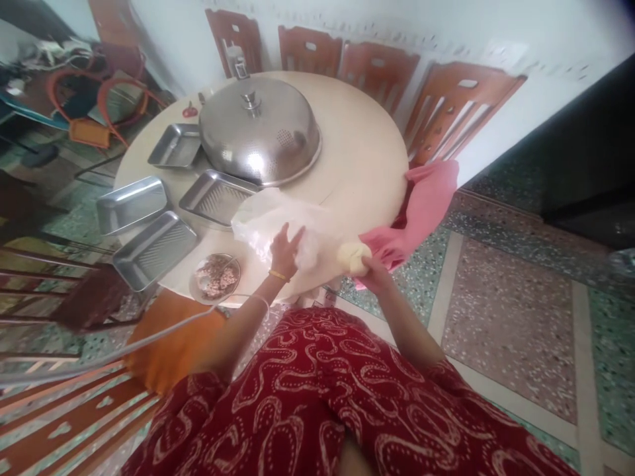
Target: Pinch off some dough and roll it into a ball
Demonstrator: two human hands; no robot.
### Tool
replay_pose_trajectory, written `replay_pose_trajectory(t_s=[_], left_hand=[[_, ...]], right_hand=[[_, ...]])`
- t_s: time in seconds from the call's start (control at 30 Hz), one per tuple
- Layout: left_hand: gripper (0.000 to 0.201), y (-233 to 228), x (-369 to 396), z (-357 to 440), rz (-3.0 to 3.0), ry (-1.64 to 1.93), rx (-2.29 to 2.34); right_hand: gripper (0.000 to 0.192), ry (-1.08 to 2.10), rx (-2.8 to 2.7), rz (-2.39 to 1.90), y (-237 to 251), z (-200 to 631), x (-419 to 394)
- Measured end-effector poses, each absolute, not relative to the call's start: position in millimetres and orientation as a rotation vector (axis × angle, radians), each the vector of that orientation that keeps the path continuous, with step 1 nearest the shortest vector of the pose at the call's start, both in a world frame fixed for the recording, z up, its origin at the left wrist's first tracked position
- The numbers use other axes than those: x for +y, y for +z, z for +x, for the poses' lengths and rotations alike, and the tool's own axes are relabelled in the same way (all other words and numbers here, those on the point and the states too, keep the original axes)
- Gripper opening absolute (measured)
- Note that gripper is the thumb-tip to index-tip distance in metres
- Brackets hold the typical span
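The fingers of the right hand [373, 270] are curled around a pale yellow ball of dough [353, 256], which is held just past the near edge of the round bench [357, 152], over the floor. The fingers of the left hand [284, 252] are closed on a thin, translucent plastic bag [268, 218] that lies crumpled on the bench at its near edge; what is inside the bag cannot be made out. A yellow bangle [278, 275] is worn on the left wrist.

Just to the left of the left hand, a small round steel plate [216, 277] is seen at the bench edge, filled with a brownish, crumbly mix. Beyond it, four rectangular steel trays are laid out. The nearest tray [155, 250] and the ribbed tray [218, 198] beside the bag show bare ridged bottoms. A third tray [131, 205] lies further left, and a fourth tray [174, 146] is set partly behind a large domed steel cover [260, 129] with a knob on top, which rests rim down near the middle of the bench; whatever lies beneath it is hidden.

A pink cloth [421, 205] is draped off the right side of the bench, just beside the dough. Wooden chairs [446, 109] are ranged against the white wall. A red patterned garment [322, 396] fills the foreground.
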State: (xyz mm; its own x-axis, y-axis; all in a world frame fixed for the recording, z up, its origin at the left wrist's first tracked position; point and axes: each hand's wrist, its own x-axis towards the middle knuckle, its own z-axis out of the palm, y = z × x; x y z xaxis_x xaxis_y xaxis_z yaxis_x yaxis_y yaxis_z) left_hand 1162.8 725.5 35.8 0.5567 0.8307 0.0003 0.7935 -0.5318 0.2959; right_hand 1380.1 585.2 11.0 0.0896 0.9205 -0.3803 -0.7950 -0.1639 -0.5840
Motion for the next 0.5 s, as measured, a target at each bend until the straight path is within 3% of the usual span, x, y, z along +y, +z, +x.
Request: replay_pose_trajectory(t_s=[0.13, 0.3, 0.37, 0.43, 0.5], left_hand=[[0.028, 37, 710, 1174, 2.627, -0.026, 1.019], [0.076, 32, 711, 1204, 2.566, -0.417, 1.021], [0.085, 31, 718, 1223, 2.588, -0.512, 1.059], [0.074, 30, 725, 1243, 2.588, -0.518, 1.093], [0.047, 28, 733, 1261, 2.547, -0.500, 1.093]], right_hand=[[0.048, 1.514, -0.165, -0.822, 6, 1374, 587], [0.046, 1.536, -0.168, -0.792, 6, 1374, 589], [0.048, 1.523, -0.174, -0.798, 5, 1377, 588], [0.053, 1.523, -0.182, -0.807, 3, 1379, 585], [0.056, 1.526, -0.200, -0.811, 1, 1382, 579]])
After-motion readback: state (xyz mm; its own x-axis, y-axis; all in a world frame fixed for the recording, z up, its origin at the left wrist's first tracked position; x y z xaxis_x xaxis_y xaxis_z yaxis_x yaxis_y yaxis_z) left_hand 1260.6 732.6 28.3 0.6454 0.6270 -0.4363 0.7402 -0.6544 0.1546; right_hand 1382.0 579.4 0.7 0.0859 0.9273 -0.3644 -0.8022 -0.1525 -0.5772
